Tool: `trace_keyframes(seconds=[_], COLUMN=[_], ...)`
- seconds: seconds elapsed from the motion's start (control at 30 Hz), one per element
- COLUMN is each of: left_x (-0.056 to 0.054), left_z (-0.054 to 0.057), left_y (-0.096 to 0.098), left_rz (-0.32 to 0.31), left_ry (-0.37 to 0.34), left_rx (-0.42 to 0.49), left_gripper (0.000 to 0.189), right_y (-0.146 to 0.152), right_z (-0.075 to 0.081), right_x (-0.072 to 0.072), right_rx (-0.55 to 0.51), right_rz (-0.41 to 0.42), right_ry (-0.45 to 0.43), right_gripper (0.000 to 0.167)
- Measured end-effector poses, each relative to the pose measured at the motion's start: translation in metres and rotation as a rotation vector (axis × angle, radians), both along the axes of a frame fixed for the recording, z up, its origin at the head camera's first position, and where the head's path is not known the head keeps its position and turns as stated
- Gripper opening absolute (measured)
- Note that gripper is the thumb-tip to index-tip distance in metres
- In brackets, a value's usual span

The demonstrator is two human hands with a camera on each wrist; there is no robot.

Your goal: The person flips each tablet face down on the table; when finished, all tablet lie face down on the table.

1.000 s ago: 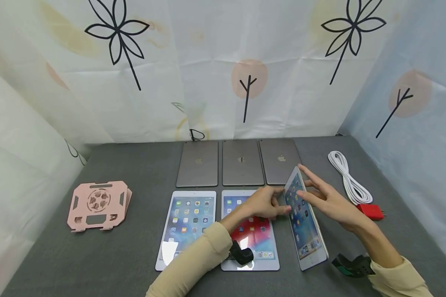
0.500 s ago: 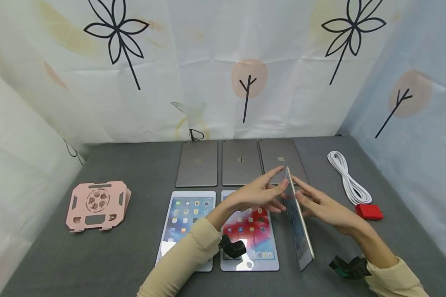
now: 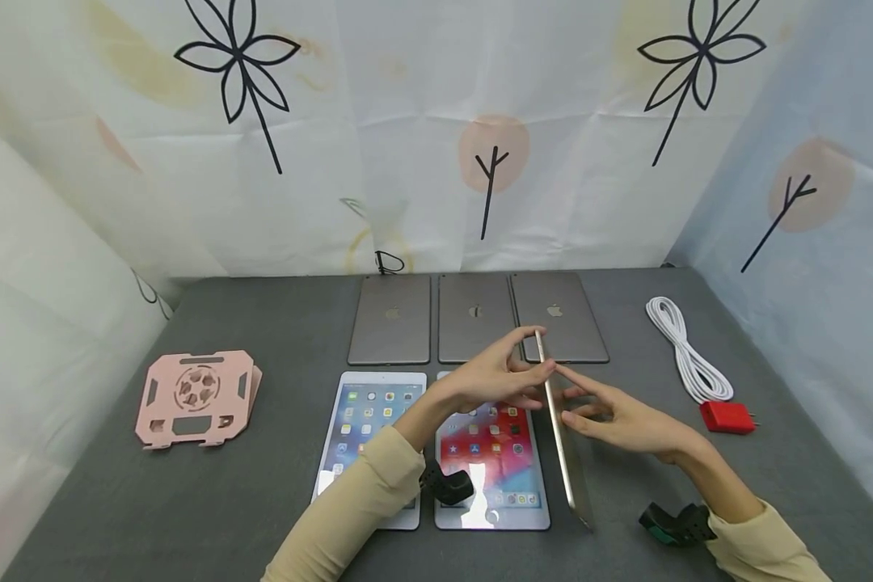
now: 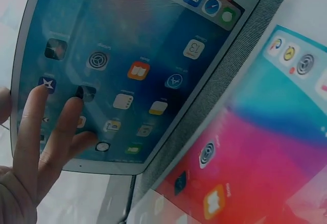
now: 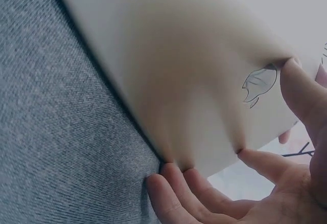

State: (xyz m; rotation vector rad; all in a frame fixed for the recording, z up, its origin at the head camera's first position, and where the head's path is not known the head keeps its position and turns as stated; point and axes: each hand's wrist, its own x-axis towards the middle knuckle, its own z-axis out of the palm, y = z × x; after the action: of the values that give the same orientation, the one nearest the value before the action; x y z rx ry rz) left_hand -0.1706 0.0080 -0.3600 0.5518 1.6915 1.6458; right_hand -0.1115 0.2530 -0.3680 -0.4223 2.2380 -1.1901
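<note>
A tablet (image 3: pixel 562 443) with a pale back stands nearly upright on its long edge, to the right of two face-up tablets. Its lit screen shows in the left wrist view, its Apple-marked back in the right. My left hand (image 3: pixel 487 376) grips it near the far end, fingers on the screen side and thumb at the upper edge. Fingertips of my right hand (image 3: pixel 629 416) touch the back, with the thumb pressing near the logo (image 5: pixel 259 85). Beside it lies a tablet with a red and blue screen (image 3: pixel 491 469), partly under my left arm.
Left of that lies another white-framed tablet (image 3: pixel 374 412). Three grey tablets (image 3: pixel 476 323) lie face down in a row behind. A folded pink stand (image 3: pixel 196 396) is at the left. At the right are a coiled white cable (image 3: pixel 687 352) and a red charger (image 3: pixel 727 417).
The tablet has turned from showing its screen to standing edge-on, its back now toward my right hand. My left hand has moved to its far upper edge; my right has shifted to its back.
</note>
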Motion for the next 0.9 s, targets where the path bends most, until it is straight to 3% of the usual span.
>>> trace_keyframes(seconds=[0.13, 0.33, 0.57, 0.7, 0.9], left_x=[-0.002, -0.003, -0.001, 0.0, -0.001], left_z=[-0.004, -0.013, -0.021, -0.025, -0.033], left_y=[-0.003, -0.007, 0.0, 0.005, 0.01], left_rz=[0.011, 0.05, 0.05, 0.046, 0.067], left_ry=[0.0, -0.055, -0.103, -0.075, 0.047], left_rx=[-0.003, 0.021, 0.052, 0.033, -0.065], left_gripper=[0.065, 0.067, 0.073, 0.075, 0.077], right_y=[0.001, 0.009, 0.027, 0.036, 0.045], right_z=[-0.002, -0.009, -0.01, -0.012, -0.014], right_x=[0.0, -0.006, -0.012, -0.012, -0.012], right_rx=[0.004, 0.072, 0.12, 0.112, 0.106], right_rz=[-0.016, -0.075, -0.149, -0.185, -0.278], right_ry=[-0.01, 0.013, 0.024, 0.033, 0.083], right_gripper=[0.086, 0.089, 0.089, 0.09, 0.091])
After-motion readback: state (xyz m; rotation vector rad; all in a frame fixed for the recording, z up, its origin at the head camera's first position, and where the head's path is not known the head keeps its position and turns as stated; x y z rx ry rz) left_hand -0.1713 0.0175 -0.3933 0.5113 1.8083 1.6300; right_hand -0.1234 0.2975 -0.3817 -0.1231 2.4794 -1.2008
